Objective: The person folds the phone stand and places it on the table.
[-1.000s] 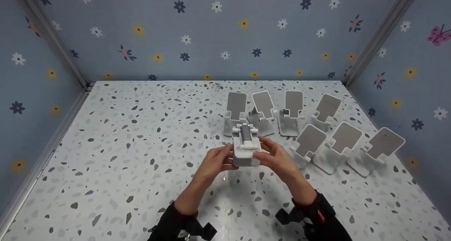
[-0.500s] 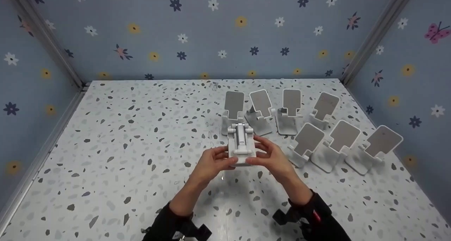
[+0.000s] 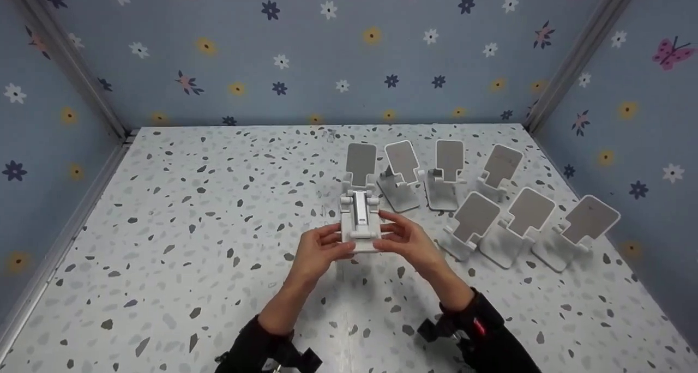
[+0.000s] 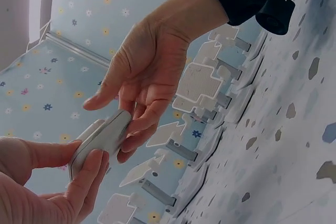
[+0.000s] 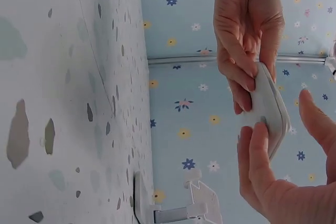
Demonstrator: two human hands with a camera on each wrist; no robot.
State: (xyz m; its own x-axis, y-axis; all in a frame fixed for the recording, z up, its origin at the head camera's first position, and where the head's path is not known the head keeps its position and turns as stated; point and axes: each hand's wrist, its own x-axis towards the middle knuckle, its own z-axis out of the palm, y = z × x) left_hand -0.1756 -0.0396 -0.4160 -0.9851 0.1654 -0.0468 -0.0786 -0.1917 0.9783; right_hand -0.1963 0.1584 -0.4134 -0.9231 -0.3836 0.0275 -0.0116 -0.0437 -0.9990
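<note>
A folded white phone stand (image 3: 361, 212), with a silver bar along its middle, is held up over the table in the head view. My left hand (image 3: 313, 256) pinches its left side, thumb in front and fingers behind. On the other side is my right hand (image 3: 411, 247), its bent fingers against the stand's back and edge. In the left wrist view the right thumb is raised off the stand (image 4: 107, 135). From the right wrist, the flat base of the stand (image 5: 265, 103) shows, touched by the right fingertips.
Several unfolded white phone stands with grey pads stand on the right half of the speckled table (image 3: 163, 215). The nearest back-row stand (image 3: 361, 163) is just behind the held one. Flower-patterned panels (image 3: 305, 51) enclose the table at the back and sides.
Both hands have shifted a little left with the phone stand, and it has turned to face the head camera more squarely. The left thumb has moved from its side edge to the lower front.
</note>
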